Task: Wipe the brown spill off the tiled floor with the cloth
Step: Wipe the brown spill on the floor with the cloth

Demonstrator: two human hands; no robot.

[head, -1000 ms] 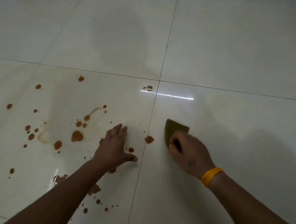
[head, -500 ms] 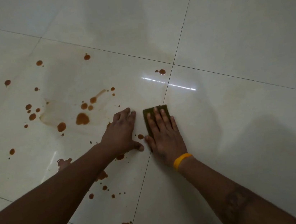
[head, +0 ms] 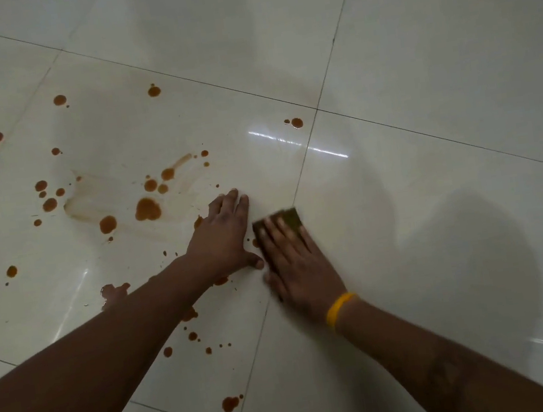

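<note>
Brown spill (head: 147,209) lies in many drops and a faint smear across the left tile of the white floor (head: 424,116). A small dark olive cloth (head: 290,217) lies flat on the floor near the tile joint. My right hand (head: 297,264), with a yellow wristband, presses flat on the cloth with straight fingers and covers most of it. My left hand (head: 224,236) rests flat on the floor just left of the cloth, fingers straight, on some small brown drops.
More brown drops sit near the joint crossing (head: 296,123) and close to me (head: 230,403). A bright light streak (head: 300,143) reflects on the glossy tiles. My shadow darkens the tile on the right.
My right hand went from gripping the cloth upright to pressing it flat, then slid it left toward my left hand. The left hand stayed planted.
</note>
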